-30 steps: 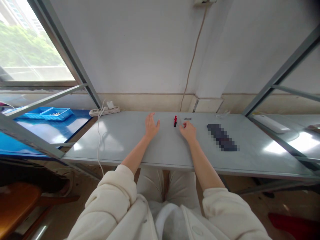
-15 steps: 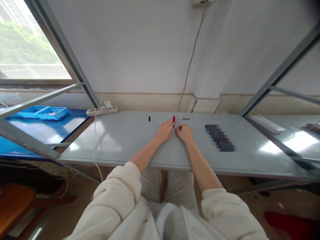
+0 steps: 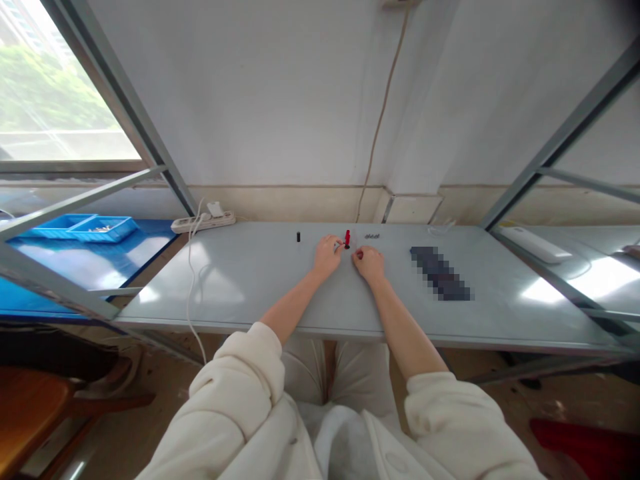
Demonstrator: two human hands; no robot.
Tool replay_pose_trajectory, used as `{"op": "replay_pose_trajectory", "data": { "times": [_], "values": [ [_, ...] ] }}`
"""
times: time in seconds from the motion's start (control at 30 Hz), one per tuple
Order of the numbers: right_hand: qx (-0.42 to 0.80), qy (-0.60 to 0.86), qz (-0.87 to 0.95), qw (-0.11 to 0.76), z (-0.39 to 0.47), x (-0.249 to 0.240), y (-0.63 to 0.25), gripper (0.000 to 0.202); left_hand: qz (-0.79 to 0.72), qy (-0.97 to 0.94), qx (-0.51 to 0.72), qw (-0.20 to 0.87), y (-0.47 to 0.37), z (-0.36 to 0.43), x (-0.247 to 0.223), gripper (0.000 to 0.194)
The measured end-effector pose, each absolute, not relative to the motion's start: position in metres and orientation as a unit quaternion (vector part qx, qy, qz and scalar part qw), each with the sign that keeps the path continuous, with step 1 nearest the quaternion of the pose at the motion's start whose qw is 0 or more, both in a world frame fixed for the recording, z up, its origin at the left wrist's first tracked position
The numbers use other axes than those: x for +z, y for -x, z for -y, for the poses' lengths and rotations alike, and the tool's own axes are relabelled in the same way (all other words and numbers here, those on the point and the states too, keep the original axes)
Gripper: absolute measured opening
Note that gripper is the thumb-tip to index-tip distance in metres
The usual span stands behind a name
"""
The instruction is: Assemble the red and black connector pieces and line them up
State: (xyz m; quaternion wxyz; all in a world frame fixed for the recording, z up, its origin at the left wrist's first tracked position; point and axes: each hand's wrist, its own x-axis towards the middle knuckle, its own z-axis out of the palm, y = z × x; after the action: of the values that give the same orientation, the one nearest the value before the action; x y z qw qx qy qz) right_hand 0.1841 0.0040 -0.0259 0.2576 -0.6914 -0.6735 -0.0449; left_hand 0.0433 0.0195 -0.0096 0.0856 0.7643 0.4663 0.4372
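Observation:
My left hand (image 3: 327, 257) rests on the grey table, its fingers drawn together in a pinch. Something thin and dark shows at its fingertips, too small to name. Just right of those fingertips stands a small red piece (image 3: 347, 237) with a black part (image 3: 347, 247) at its near end. My right hand (image 3: 371, 265) is curled, its side against the tabletop, around a small dark red piece (image 3: 359, 254) that shows between thumb and fingers. Behind the right hand lies a short row of several small dark parts (image 3: 372, 236). A little black cylinder (image 3: 299, 237) stands farther left.
A pixelated dark flat item (image 3: 441, 275) lies to the right on the table (image 3: 310, 313). At the back left sits a white power strip (image 3: 210, 221), its cable (image 3: 190, 287) hanging over the front edge. A blue tray (image 3: 103, 230) is on the neighbouring blue table.
My left hand has drawn back slightly left from the red piece, its flat fingers now bent into a pinch. The red piece shows more fully. My right hand has barely moved.

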Motion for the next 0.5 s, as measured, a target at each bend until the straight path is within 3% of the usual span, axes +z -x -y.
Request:
{"op": "replay_pose_trajectory", "data": {
  "times": [0.2, 0.5],
  "values": [
    [-0.071, 0.654, 0.703, 0.269, 0.0, -0.019, -0.177, 0.015, -0.448, -0.742, 0.489, 0.096, -0.041, -0.011, 0.011, 0.009],
    [-0.087, 0.635, 0.707, 0.3, 0.003, -0.015, -0.174, 0.017, -0.425, -0.776, 0.461, 0.067, -0.031, -0.009, 0.021, 0.006]
  ]
}}
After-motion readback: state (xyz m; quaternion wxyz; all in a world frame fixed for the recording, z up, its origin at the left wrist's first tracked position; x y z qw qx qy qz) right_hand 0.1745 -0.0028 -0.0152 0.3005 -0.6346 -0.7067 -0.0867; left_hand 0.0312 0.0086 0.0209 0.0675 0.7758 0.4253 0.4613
